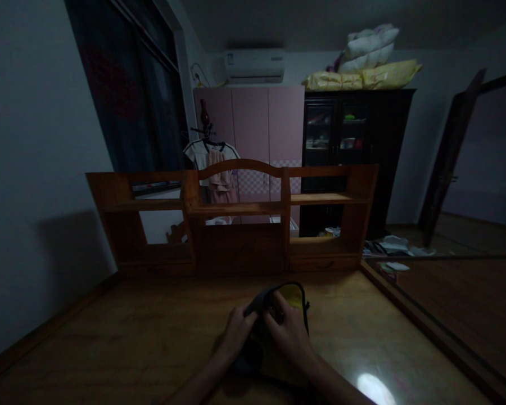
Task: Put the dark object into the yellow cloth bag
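Observation:
A dark zippered bag [300, 293] with a yellow lining stands open on the wooden surface in front of me. My left hand [239, 325] pinches the bag's grey edge on its left side. Inside the opening, the fingers of my right hand [290, 323] are curled together around a small dark thing with a slight shine, too dim to name. A zipper pull hangs at the bag's right edge. Both forearms and the dim light hide the bag's lower part.
A wooden shelf unit [241, 210] rises along the far edge of the wooden surface [152, 332]. A raised wooden rim [421, 320] runs down the right side. Beyond stand a pink wardrobe [251, 121], a dark cabinet [394, 146] and hanging clothes [220, 169].

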{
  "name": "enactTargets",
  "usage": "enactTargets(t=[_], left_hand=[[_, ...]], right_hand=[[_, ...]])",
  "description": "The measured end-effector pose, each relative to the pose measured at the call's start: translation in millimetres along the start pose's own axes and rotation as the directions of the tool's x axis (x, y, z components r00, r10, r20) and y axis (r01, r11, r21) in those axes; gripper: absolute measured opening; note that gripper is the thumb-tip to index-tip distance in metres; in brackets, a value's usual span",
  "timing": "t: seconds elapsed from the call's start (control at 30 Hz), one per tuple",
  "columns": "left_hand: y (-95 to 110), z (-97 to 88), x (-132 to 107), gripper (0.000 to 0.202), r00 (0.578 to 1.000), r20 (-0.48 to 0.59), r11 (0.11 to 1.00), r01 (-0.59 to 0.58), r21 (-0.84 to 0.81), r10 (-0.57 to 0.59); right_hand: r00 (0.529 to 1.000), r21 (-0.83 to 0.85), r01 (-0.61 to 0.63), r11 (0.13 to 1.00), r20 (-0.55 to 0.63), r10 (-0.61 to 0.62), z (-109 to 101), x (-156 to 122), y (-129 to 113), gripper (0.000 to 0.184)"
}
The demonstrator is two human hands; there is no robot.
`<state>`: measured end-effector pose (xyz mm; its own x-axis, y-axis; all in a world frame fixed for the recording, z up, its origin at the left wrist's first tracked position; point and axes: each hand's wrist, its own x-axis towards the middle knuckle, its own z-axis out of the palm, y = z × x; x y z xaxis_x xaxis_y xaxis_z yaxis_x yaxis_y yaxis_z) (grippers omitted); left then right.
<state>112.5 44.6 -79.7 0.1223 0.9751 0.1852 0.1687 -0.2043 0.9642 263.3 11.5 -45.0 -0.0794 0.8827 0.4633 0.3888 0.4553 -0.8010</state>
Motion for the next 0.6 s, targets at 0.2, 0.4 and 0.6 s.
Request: enactTargets(t=[0.2, 0.4, 0.6], left_hand=[[-3.0, 0.7, 3.9, 0.032, 1.0, 0.0, 1.0, 0.008, 0.008, -0.008], [-5.8, 2.6, 6.2, 0.036, 1.0, -0.011, 0.999, 0.015, 0.051, -0.014], [-4.5, 2.0, 5.5, 0.032, 1.0, -0.024, 0.997, 0.0, 0.078, 0.002]], right_hand=[[1.0, 0.017, -0.017, 1.0, 0.005, 0.016, -1.3, 1.9, 2.0, 0.027], [0.998, 0.082, -0.046, 0.996, -0.034, 0.049, -4.0, 4.6, 4.2, 0.031], [0.997, 0.07, -0.053, 0.996, -0.05, 0.056, -2.9, 4.1, 3.0, 0.029]])
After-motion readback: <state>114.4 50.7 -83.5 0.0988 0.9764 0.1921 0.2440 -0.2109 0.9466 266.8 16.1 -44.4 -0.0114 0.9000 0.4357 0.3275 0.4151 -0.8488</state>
